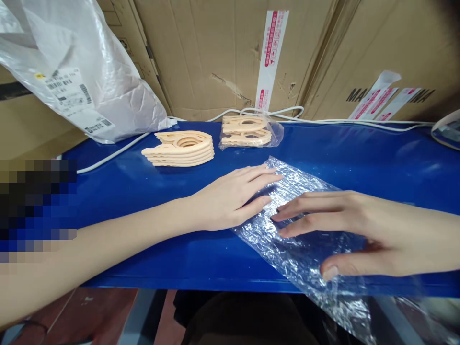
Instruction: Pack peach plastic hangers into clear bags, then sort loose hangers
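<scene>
A crinkled clear plastic bag (305,249) lies flat on the blue table (377,158) and hangs over its near edge. My left hand (233,196) rests on the bag's left edge with fingers stretched out flat. My right hand (362,232) lies on the bag from the right, fingers spread and extended, thumb pressing near the table's front edge. Neither hand grips anything. Behind them sits a bare stack of peach plastic hangers (181,148), and to its right another stack of hangers inside a clear bag (247,130).
Cardboard boxes (215,52) wall off the back of the table. A large white plastic sack (82,72) with labels leans at the back left. White cables (115,152) run along the table's rear edge. A round object (447,132) shows at the far right.
</scene>
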The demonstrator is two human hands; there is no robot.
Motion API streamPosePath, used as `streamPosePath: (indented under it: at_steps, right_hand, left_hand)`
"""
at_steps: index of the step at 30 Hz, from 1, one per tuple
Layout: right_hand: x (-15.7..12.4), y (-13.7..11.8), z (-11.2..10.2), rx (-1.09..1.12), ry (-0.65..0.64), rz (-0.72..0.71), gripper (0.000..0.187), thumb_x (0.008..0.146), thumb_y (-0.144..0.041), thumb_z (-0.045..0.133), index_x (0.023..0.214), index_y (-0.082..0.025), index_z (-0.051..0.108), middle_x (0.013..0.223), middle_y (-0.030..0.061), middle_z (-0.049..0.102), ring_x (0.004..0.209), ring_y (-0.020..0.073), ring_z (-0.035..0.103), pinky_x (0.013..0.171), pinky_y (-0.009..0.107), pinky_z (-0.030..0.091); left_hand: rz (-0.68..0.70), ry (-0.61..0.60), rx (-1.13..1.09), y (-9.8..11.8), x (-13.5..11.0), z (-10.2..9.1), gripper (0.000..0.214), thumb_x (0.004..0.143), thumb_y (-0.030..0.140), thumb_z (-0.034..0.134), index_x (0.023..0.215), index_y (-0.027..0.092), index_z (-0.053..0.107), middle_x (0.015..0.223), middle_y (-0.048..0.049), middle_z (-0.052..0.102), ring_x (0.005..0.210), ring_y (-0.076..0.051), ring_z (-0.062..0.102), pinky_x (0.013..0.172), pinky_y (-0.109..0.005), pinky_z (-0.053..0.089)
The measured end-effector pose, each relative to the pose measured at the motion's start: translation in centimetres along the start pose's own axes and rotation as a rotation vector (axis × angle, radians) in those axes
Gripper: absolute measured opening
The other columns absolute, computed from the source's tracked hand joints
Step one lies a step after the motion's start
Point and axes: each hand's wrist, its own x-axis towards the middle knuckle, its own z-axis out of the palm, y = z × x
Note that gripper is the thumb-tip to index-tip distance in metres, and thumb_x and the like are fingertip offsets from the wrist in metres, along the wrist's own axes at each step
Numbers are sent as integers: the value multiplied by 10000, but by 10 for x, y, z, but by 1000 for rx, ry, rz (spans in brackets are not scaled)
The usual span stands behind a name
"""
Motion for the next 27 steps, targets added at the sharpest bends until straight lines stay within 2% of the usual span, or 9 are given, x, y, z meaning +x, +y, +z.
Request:
streamPosePath:
  at_steps: [4,7,9,12,15,18,20,22,27]
  right_hand:
    - [2,5,4,100,28,2,395,912,-410,648,1274,-251,660,1248,36,708,1146,177,672,939,287,566]
    - [3,14,10,-56,113,32,334,967,-370,567,1256,-225,653,1233,61,693,1092,179,677,928,320,561]
    - [3,22,13,-227,165,59,343,985,-380,525,1251,-203,651,1250,88,673,1107,216,666,936,381,557]
    - [2,33,15,-356,179,96,413,989,-434,497,1308,-200,618,1310,113,628,1180,257,629,967,443,543]
    - [3,40,15,-377,177,130,471,991,-478,474,1359,-204,582,1374,129,578,1241,266,587,1014,470,518]
    - [4,42,18,-371,162,148,526,985,-507,471,1418,-214,531,1449,131,529,1320,282,527,1071,503,473]
    - [4,42,21,-363,148,149,567,977,-522,481,1458,-220,490,1497,132,492,1360,291,493,1095,517,449]
    - [4,42,23,-363,141,149,591,973,-532,484,1477,-223,468,1532,135,458,1385,296,469,1107,524,437]
    - [3,43,26,-375,129,147,618,974,-539,476,1505,-223,439,1573,145,414,1412,305,443,1120,539,420]
  left_hand:
    - [-33,-78,23,-1,-1,2,527,1008,283,399,1519,162,364,1618,-70,357,1532,-205,247,1249,-421,234]
    - [-70,-78,103,4,-1,-4,577,971,353,486,1510,175,383,1601,-76,386,1479,-239,347,1191,-446,300]
    - [-141,-49,164,9,-2,-10,561,971,435,510,1467,182,447,1506,-74,511,1365,-261,477,1099,-454,378]
    - [-240,0,250,14,-3,-18,434,1032,447,408,1326,176,576,1266,-61,666,1170,-258,600,967,-442,434]
    - [-231,12,391,14,-4,-19,371,1052,343,353,1176,154,647,1098,-67,691,1044,-264,638,896,-450,438]
    - [-172,27,543,11,-4,-13,356,1033,318,384,1145,126,663,1040,-100,667,989,-301,631,849,-470,448]
    - [-125,47,546,8,-4,-9,352,1029,310,396,1160,115,657,1082,-122,650,1013,-311,618,856,-474,466]
    - [-80,53,443,3,-4,-6,350,1032,274,388,1228,115,630,1196,-127,627,1093,-290,607,916,-455,485]
    - [-50,1,199,-6,-6,-4,414,1045,228,367,1427,150,504,1509,-76,487,1355,-209,508,1093,-350,465]
